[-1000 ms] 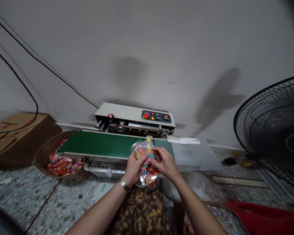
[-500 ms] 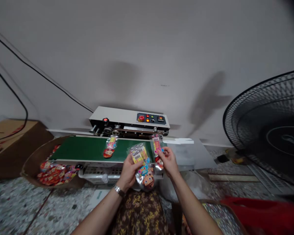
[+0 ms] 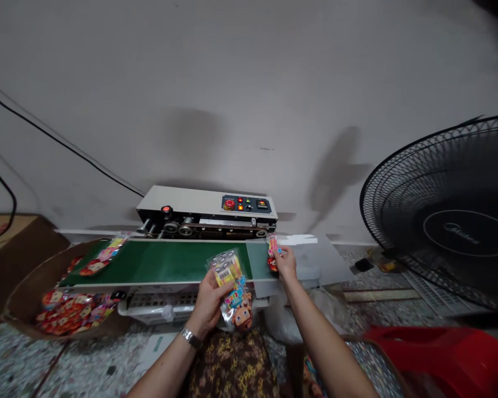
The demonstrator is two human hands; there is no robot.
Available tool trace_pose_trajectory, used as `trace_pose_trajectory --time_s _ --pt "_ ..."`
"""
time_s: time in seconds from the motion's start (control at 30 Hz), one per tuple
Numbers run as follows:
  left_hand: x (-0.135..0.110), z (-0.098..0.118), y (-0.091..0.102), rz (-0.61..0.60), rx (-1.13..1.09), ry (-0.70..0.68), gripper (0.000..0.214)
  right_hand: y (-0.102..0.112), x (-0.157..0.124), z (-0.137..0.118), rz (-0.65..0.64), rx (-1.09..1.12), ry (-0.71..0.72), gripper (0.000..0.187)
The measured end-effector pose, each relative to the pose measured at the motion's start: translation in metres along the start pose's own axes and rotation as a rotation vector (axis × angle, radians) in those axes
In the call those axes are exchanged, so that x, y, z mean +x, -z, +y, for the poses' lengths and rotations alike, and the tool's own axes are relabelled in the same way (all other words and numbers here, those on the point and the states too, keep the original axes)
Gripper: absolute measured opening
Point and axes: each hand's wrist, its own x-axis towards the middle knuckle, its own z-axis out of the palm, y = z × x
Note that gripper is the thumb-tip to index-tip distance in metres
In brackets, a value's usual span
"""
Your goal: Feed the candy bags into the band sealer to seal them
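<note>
My left hand (image 3: pixel 211 298) is closed on a small stack of clear plastic packets (image 3: pixel 237 301) with yellow, blue and cartoon-face printing. In my right hand (image 3: pixel 285 262) a single pink and red packet (image 3: pixel 273 251) is pinched, its upper end close to the right end of the sealing machine (image 3: pixel 207 207). That packet is over the grey plate beside the green conveyor belt (image 3: pixel 157 262). Another packet (image 3: pixel 103 257) lies tilted at the belt's left end. Lit buttons and a red knob show on the machine's panel (image 3: pixel 246 204).
Below the belt's left end, a round container (image 3: pixel 25 309) holds many packets. A white basket (image 3: pixel 133 310) sits under the belt. To the right stand a black fan (image 3: pixel 435 221) and a red plastic object (image 3: pixel 448 354). A cardboard box (image 3: pixel 16 243) is at far left.
The packet on the belt has travelled left to its end. My right hand has brought its packet towards the sealing machine's right end. The left hand still holds its stack. The view has shifted slightly.
</note>
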Motion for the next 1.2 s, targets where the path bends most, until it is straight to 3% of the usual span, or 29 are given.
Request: trace_pose_trajectory --time_s 0.13,0.23,0.37,0.47,0.53,0.6,0.77,0.87,1.07,1.2 --pt "0.000 0.001 -0.005 -0.003 0.001 0.006 0.055 -0.013 0.001 -0.003 0.003 -0.083 0.015 0.039" --pt "0.000 0.001 -0.007 -0.010 0.001 -0.011 0.056 -0.019 -0.003 -0.013 -0.027 -0.305 0.080 0.036" --pt "0.003 0.001 -0.009 -0.032 -0.010 -0.046 0.054 -0.020 -0.022 -0.039 -0.094 -0.577 0.329 0.040" --pt "0.005 0.003 -0.010 -0.054 -0.018 -0.058 0.053 -0.018 -0.045 -0.056 -0.261 -0.406 0.420 0.038" --pt "0.006 0.004 -0.010 -0.053 -0.016 -0.072 0.055 -0.019 -0.061 -0.061 -0.439 -0.244 0.353 0.033" --pt "0.006 0.003 -0.012 -0.049 -0.013 -0.069 0.056 -0.020 -0.074 -0.062 -0.527 -0.164 0.296 0.029" --pt "0.007 -0.004 -0.013 -0.062 -0.027 -0.062 0.055 -0.021 -0.084 -0.061 -0.393 -0.082 0.304 0.026" --pt "0.007 -0.006 -0.013 -0.057 -0.039 -0.056 0.056 -0.021 -0.080 -0.061 -0.342 0.016 0.230 0.026" --pt "0.008 -0.009 -0.013 -0.061 -0.036 -0.048 0.057 -0.021 -0.080 -0.062 -0.438 -0.023 0.235 0.027" --pt "0.010 -0.012 -0.011 -0.055 -0.036 -0.035 0.056 -0.018 -0.072 -0.059 -0.297 0.003 0.263 0.028"
